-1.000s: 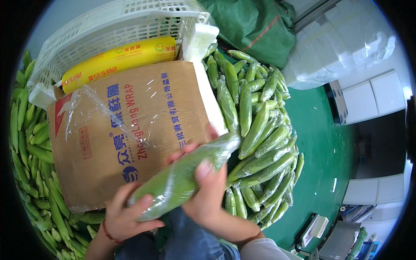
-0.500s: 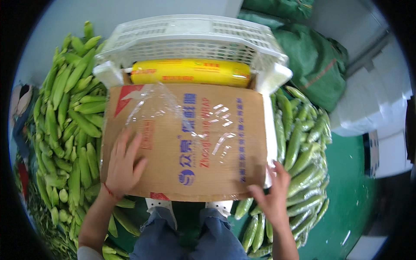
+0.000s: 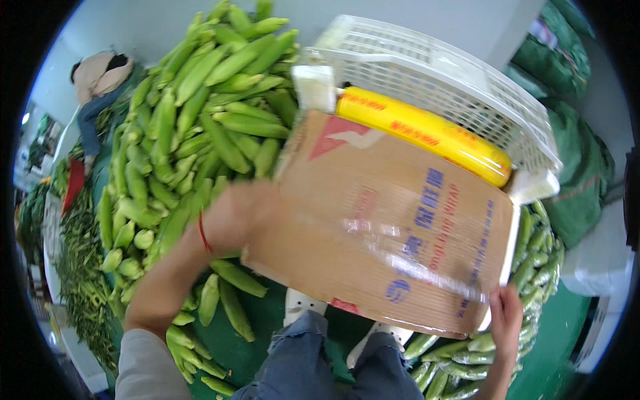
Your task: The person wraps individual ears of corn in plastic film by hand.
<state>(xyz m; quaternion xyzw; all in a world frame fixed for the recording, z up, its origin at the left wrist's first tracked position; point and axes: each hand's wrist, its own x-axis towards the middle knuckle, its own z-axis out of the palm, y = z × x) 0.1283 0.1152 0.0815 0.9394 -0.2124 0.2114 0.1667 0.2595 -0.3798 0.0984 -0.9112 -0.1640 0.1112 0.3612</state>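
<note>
A cardboard sheet (image 3: 333,253) with a shiny clear film (image 3: 427,267) over it lies tilted in front of me. Behind it, a yellow roll of cling film (image 3: 427,130) rests in front of a white plastic crate (image 3: 433,73). My left hand (image 3: 250,213), smeared by motion, is at the cardboard's left edge beside the heap of green corn cobs in husks (image 3: 180,147); its fingers cannot be made out. At the lower right corner of the cardboard my right hand (image 3: 507,317) has its fingers curled in by the edge. Whatever they grip is hidden.
Film-wrapped cobs (image 3: 480,360) lie to the right on the green floor (image 3: 560,333). Green sacks (image 3: 577,173) stand at the far right. At the far left a person (image 3: 100,87) is beside loose green leaves (image 3: 87,253). My shoes (image 3: 303,307) are under the cardboard's near edge.
The view has swung left, so the cardboard and crate sit further right and tilted. My left hand has left the cardboard's face for its left edge. My right hand's fingers have curled in.
</note>
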